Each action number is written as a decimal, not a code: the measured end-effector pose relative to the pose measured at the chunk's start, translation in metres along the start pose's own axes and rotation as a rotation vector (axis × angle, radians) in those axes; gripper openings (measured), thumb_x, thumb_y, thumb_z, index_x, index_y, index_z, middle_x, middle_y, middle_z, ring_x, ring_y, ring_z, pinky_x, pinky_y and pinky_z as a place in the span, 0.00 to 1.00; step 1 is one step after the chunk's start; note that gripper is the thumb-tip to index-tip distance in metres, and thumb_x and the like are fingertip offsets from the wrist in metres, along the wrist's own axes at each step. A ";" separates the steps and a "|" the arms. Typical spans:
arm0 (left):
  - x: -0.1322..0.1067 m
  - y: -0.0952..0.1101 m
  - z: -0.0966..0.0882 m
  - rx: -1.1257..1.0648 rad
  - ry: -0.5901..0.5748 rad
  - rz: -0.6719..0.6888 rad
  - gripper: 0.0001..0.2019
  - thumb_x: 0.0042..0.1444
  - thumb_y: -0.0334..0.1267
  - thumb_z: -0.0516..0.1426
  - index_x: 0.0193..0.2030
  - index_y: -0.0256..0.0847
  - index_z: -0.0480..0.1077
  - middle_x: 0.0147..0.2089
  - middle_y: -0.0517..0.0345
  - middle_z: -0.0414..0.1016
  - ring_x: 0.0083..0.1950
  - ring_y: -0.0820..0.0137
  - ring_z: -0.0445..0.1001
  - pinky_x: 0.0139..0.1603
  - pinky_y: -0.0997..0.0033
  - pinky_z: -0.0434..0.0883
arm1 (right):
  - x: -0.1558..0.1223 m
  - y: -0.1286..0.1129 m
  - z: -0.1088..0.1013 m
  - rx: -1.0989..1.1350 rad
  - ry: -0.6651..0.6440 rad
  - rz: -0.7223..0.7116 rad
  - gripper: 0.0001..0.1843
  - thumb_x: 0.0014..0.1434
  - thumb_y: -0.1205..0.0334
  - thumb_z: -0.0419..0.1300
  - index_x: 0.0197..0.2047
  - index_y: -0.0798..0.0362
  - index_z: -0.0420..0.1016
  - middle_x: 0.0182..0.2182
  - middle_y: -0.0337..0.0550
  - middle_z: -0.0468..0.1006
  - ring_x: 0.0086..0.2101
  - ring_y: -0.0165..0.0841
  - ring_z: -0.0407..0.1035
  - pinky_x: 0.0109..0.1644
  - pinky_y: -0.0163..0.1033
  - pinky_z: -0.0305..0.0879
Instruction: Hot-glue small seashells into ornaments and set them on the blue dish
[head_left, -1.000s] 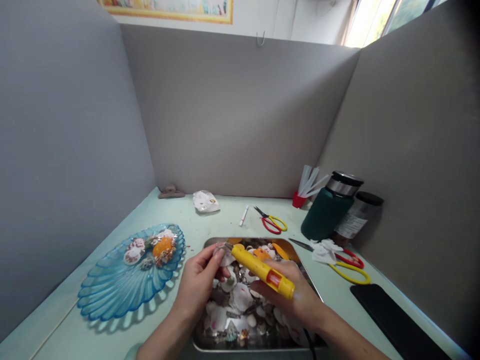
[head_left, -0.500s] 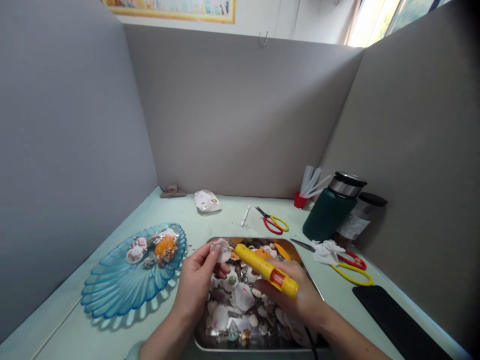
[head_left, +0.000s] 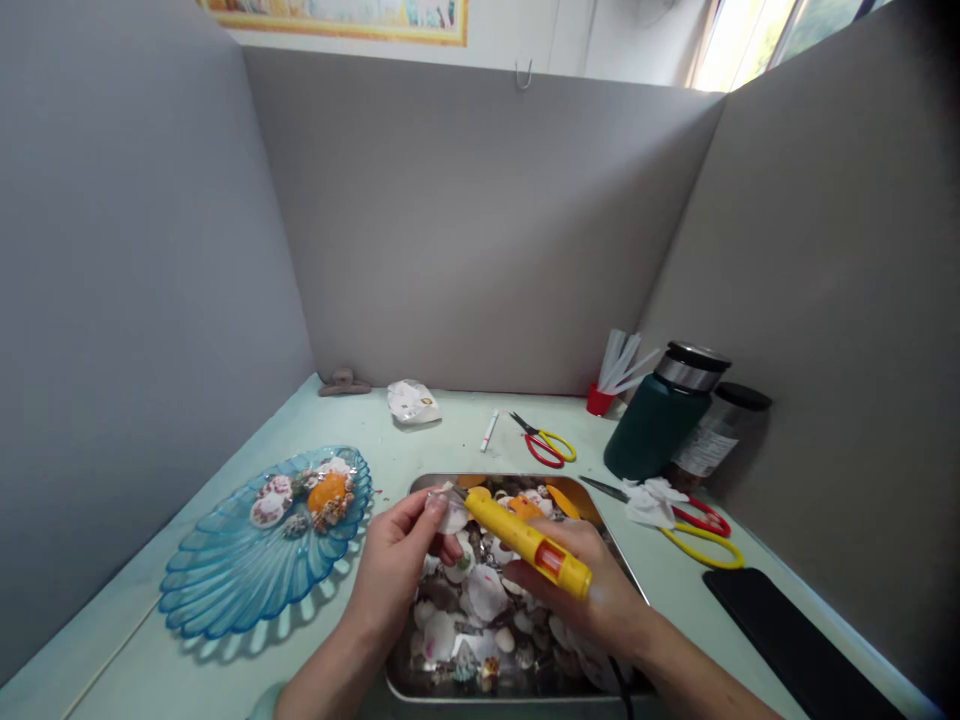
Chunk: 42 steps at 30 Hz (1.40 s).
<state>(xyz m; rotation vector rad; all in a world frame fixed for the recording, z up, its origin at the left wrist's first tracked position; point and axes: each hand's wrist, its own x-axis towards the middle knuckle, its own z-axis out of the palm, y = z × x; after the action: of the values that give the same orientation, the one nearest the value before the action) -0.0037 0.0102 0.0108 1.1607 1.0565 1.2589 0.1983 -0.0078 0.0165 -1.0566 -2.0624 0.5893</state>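
My left hand (head_left: pixel 409 530) pinches a white seashell (head_left: pixel 453 513) between thumb and fingertips above the metal tray. In my right hand (head_left: pixel 581 575) is a yellow corded soldering iron (head_left: pixel 525 540), with a red window in its handle. Its thin metal tip points left and meets the shell's upper edge; whether it touches cannot be told. Below both hands lies the metal tray (head_left: pixel 397 690), filled with loose shells (head_left: pixel 486 592) in white, orange and brown. A black cord (head_left: pixel 622 690) runs down from beneath my right hand.
A blue shell-shaped plate (head_left: pixel 225 580) with glued-looking shells stands left. Behind are scissors (head_left: pixel 544 440), a white stick (head_left: pixel 489 430) and a crumpled white packet (head_left: pixel 414 402). Right: a red cup (head_left: pixel 599 400) of translucent sticks, a green bottle (head_left: pixel 658 420), larger scissors (head_left: pixel 705 540), a black phone-like slab (head_left: pixel 795 640).
Both hands, the shell and the yellow soldering iron stay nearly in place. The shell and the iron's tip have shifted very slightly; the whole view has moved a little.
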 end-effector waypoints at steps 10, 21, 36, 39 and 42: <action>-0.001 0.001 0.000 0.014 -0.008 0.000 0.17 0.55 0.47 0.56 0.44 0.34 0.74 0.19 0.59 0.73 0.23 0.75 0.68 0.26 0.79 0.65 | 0.001 -0.002 -0.001 0.002 -0.006 0.000 0.13 0.57 0.54 0.60 0.28 0.53 0.66 0.23 0.36 0.68 0.24 0.29 0.60 0.29 0.34 0.53; 0.002 -0.003 -0.002 -0.062 -0.032 -0.013 0.16 0.56 0.47 0.56 0.42 0.34 0.74 0.19 0.59 0.73 0.22 0.76 0.67 0.26 0.81 0.64 | 0.001 -0.001 -0.001 0.006 -0.007 0.001 0.12 0.57 0.56 0.61 0.27 0.52 0.65 0.22 0.34 0.66 0.24 0.28 0.59 0.29 0.34 0.52; 0.001 -0.001 0.000 -0.043 -0.040 -0.033 0.16 0.55 0.47 0.57 0.41 0.34 0.75 0.18 0.59 0.73 0.21 0.75 0.67 0.25 0.80 0.64 | 0.001 0.000 0.000 0.019 -0.005 -0.004 0.12 0.57 0.56 0.61 0.27 0.53 0.65 0.23 0.35 0.67 0.24 0.28 0.59 0.29 0.34 0.53; 0.001 -0.002 -0.001 -0.082 -0.016 -0.040 0.16 0.55 0.46 0.57 0.40 0.35 0.74 0.19 0.59 0.73 0.22 0.76 0.67 0.25 0.80 0.64 | 0.001 0.001 0.000 0.000 -0.005 -0.006 0.12 0.56 0.56 0.61 0.28 0.53 0.66 0.22 0.35 0.67 0.24 0.29 0.59 0.29 0.35 0.52; 0.001 -0.003 -0.002 -0.127 0.003 -0.056 0.16 0.54 0.47 0.58 0.41 0.35 0.74 0.18 0.60 0.72 0.21 0.76 0.66 0.24 0.80 0.63 | 0.001 0.002 0.001 0.002 -0.006 -0.004 0.11 0.57 0.57 0.61 0.28 0.53 0.67 0.22 0.35 0.67 0.24 0.28 0.59 0.29 0.35 0.52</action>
<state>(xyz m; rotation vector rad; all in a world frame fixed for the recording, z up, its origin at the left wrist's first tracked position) -0.0050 0.0118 0.0076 1.0266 0.9898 1.2650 0.1987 -0.0060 0.0146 -1.0504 -2.0687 0.5931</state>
